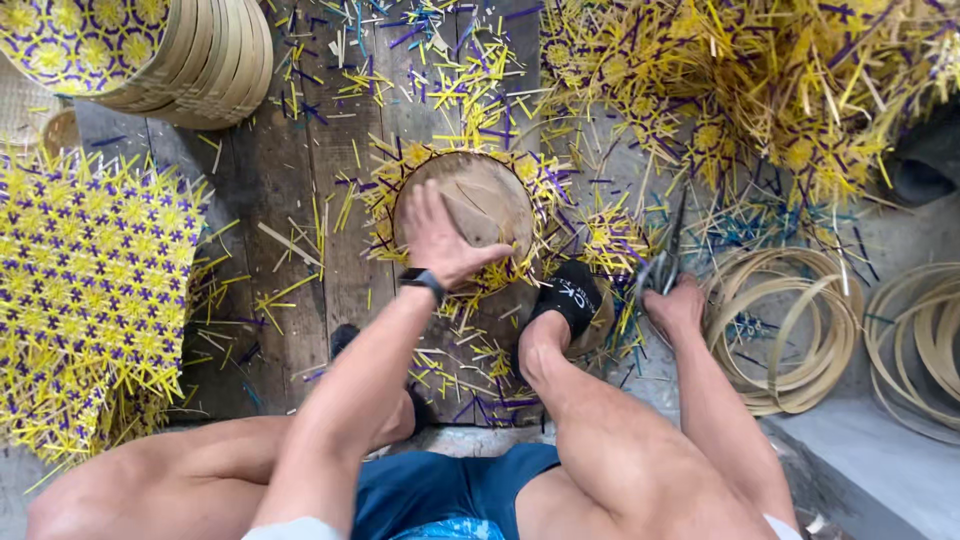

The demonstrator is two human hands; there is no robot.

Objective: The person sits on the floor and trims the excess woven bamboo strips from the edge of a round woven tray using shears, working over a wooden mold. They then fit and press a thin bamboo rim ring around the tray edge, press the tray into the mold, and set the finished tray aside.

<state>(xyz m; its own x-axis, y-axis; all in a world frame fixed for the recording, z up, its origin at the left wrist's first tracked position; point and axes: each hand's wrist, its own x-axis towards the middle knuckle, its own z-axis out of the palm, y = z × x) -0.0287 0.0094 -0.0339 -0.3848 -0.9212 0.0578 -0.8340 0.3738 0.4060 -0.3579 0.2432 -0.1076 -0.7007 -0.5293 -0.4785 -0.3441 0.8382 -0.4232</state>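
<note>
Left hand (440, 235) is pressing splayed fingers on a round wooden mould (478, 200); right hand (672, 300), at four o'clock, is gripping scissors (655, 270), seemingly trimming next.

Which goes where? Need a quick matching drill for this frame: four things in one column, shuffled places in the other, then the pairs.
Things:
1. left hand
2. right hand
3. woven mat
4. bamboo hoops

Places:
A. flat at far left
B. pressed on the round wooden form
C. on the floor at right
D. gripping shears

Pairs: 1-B, 2-D, 3-A, 4-C
</note>
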